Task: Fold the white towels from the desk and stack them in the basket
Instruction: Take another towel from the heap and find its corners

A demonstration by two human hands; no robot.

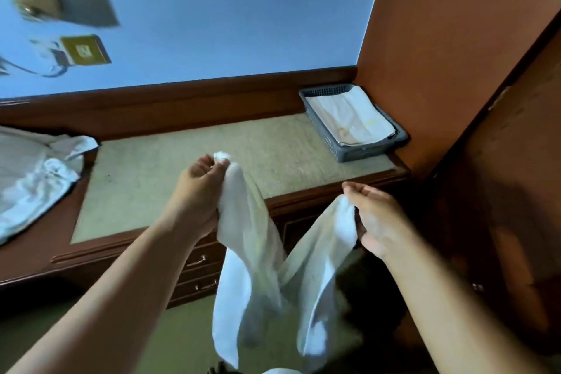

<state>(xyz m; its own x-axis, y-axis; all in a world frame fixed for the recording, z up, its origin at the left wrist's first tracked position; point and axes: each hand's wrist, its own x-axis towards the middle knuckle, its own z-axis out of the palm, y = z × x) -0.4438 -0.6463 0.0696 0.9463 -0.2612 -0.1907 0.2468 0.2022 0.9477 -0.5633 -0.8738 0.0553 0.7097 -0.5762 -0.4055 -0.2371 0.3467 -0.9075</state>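
A white towel (267, 270) hangs between my two hands in front of the desk (188, 161), sagging in the middle and drooping past the desk's front edge. My left hand (197, 188) grips one top corner over the desk's beige surface. My right hand (373, 215) holds the other corner just off the desk's front right edge. A grey plastic basket (321, 127) stands at the desk's back right corner with folded white towels (352, 115) lying in it. A heap of unfolded white towels (33, 176) lies at the desk's left end.
A brown wooden wall panel (455, 55) rises right behind the basket, and a dark wooden door or cabinet side stands at the far right. Desk drawers with metal handles (197, 259) sit below the front edge. A wall socket plate (85, 50) is on the blue wall.
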